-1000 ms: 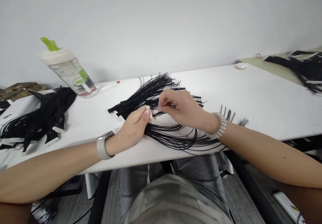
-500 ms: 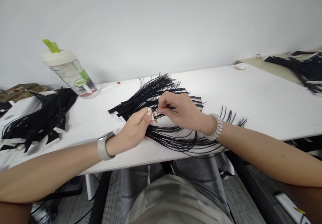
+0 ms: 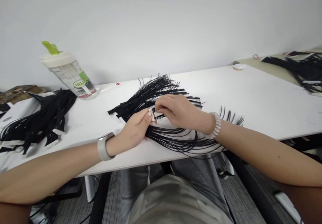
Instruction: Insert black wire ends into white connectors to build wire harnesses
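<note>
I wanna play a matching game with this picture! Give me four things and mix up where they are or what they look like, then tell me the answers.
Things:
1. bottle
2. watch
3. coiled bracelet
4. left hand

Clues:
A. around the right wrist
B. holding black cords
C. see-through, with a green flap
D. around the left wrist

Right pairs: 1-C, 2-D, 3-A, 4-B.

Three piles of black wires: one left [image 3: 37,116], one at centre [image 3: 142,99], one far right [image 3: 299,68]. One wire bundle [image 3: 173,140], near; its strands are too tangled to count. One bottle [image 3: 72,78], one watch [image 3: 103,147], one bracelet [image 3: 215,126]. Two small red rings: one centre-left [image 3: 118,83], one far right [image 3: 256,56].
</note>
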The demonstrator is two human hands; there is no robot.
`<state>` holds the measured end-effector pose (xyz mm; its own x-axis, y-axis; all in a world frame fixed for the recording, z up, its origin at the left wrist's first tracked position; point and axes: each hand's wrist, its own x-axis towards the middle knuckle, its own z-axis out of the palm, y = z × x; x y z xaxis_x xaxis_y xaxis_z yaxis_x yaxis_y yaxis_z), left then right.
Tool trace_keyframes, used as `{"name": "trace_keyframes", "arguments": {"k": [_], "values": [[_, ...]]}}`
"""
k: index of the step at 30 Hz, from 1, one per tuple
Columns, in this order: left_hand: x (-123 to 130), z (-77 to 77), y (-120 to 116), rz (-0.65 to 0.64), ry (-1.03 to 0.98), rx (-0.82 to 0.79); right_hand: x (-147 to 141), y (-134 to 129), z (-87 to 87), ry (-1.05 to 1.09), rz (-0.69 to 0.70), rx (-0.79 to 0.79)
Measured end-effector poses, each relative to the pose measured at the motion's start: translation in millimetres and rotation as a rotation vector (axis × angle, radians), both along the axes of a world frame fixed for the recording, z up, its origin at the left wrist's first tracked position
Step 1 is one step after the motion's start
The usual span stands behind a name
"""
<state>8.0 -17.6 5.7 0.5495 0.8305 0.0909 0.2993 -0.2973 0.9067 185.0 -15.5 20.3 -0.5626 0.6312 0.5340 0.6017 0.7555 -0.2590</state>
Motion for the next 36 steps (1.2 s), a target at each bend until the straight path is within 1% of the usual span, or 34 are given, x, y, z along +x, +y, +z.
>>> {"name": "trace_keyframes", "arguments": {"k": [4, 8, 11, 14, 16, 19, 21, 23, 25, 27, 32, 36], "values": [[-0.9, -1.9, 0.8, 0.029, -0.033, -0.013, -0.5, 0.4, 0.7, -0.124, -0.075, 0.045], [-2.1, -3.8, 1.4, 0.037, -0.032, 0.021, -1.1, -0.5, 0.1, -0.219, -0.117, 0.118], [-2.4, -4.1, 1.7, 0.048, -0.018, 0.065, -1.3, -0.6, -1.4, -0.255, -0.142, 0.17], [-2.0, -3.8, 1.9, 0.054, -0.009, 0.091, -1.4, 0.1, -3.3, -0.276, -0.176, 0.177], [-1.5, -3.3, 1.6, 0.051, 0.002, 0.079, -1.2, 0.5, -4.5, -0.323, -0.172, 0.207], [-0.8, -2.4, 0.7, 0.051, 0.021, 0.044, -0.8, 0.5, -5.5, -0.413, -0.128, 0.276], [-0.6, -2.2, 0.2, 0.055, 0.039, 0.071, -0.8, 0.2, -5.7, -0.468, -0.096, 0.309], [-0.7, -2.4, 0.3, 0.06, 0.062, 0.141, -1.2, -0.1, -5.7, -0.507, -0.074, 0.341], [-1.1, -2.8, 0.8, 0.058, 0.082, 0.21, -2.3, -0.5, -5.5, -0.523, -0.071, 0.378], [-1.7, -3.4, 1.5, 0.043, 0.089, 0.243, -4.1, -1.3, -5.1, -0.522, -0.091, 0.421], [-3.3, -3.8, 2.0, 0.0, 0.07, 0.236, -7.6, -3.5, -4.0, -0.491, -0.155, 0.542], [-3.9, -3.2, 1.5, -0.024, 0.049, 0.259, -6.6, -2.9, -3.9, -0.47, -0.132, 0.605]]}}
